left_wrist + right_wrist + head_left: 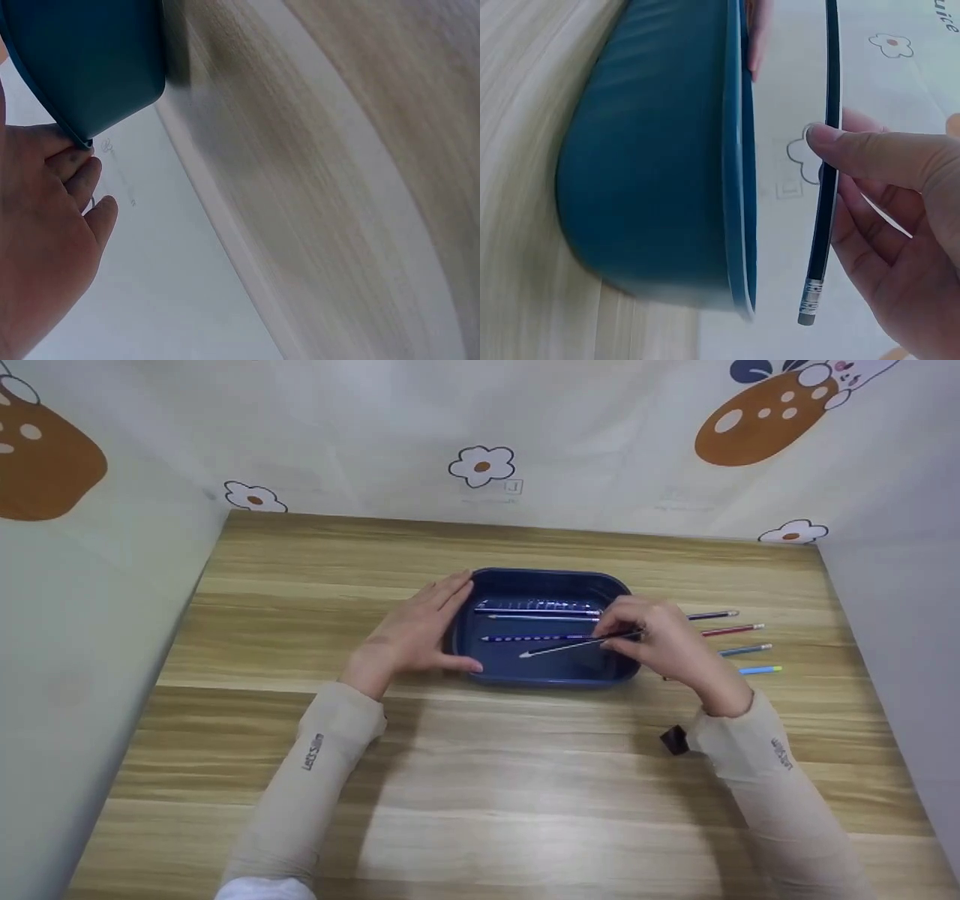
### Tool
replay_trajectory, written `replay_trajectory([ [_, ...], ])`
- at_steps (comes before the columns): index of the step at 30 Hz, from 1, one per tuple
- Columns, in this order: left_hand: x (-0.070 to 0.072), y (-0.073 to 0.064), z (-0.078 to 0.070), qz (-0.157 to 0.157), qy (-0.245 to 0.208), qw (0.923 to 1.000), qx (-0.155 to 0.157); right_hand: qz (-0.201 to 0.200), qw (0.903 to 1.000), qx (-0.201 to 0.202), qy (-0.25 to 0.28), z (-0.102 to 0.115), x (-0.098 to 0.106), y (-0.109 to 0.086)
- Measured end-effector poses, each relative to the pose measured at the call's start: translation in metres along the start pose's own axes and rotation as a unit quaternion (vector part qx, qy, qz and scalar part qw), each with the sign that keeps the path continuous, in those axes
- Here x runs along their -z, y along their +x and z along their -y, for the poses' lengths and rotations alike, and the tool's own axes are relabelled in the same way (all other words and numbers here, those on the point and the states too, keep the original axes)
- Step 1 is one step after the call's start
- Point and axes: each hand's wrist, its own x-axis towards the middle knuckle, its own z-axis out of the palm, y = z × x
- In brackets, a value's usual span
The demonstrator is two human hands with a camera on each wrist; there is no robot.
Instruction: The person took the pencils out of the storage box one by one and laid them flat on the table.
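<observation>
A dark blue oblong tray (pixel 547 682) with rounded corners stands on the table. My left hand (pixel 416 634) rests against its left end, straight fingers along the rim and the thumb at the front corner. My right hand (pixel 660 641) pinches a black pencil (pixel 826 217) between thumb and fingers. In the head view that pencil slants over the tray's right half, its pale tip toward the left; its eraser end shows in the right wrist view. Inside the tray lie a dark blue patterned pencil (pixel 517 639), a silvery pencil (pixel 532 618) and a shiny striped strip (pixel 536 606).
Right of the tray, partly behind my right hand, lie a dark pencil (pixel 712 616), a red pencil (pixel 735 630), a teal pencil (pixel 750 649) and a light blue pencil (pixel 761 670). A small black object (pixel 675 740) lies by the right sleeve. Patterned walls border the table.
</observation>
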Motion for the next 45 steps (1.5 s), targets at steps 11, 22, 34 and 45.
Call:
replay_trajectory([
  [11, 0.001, -0.001, 0.000, 0.000, -0.002, 1.0000, -0.004, -0.026, 0.9994, -0.016, 0.015, -0.012, 0.016, -0.029],
  [22, 0.000, 0.000, 0.001, -0.002, -0.001, 1.0000, -0.010, -0.055, 0.9981, -0.023, -0.016, -0.025, 0.026, -0.056],
  [34, 0.000, 0.000, 0.001, 0.002, -0.003, 1.0000, -0.006, -0.065, 0.9967, -0.038, -0.033, -0.043, 0.036, -0.089],
  [45, 0.000, 0.000, 0.000, 0.006, -0.002, 1.0000, 0.000, -0.076, 0.9908, -0.088, -0.068, -0.057, 0.043, -0.123],
])
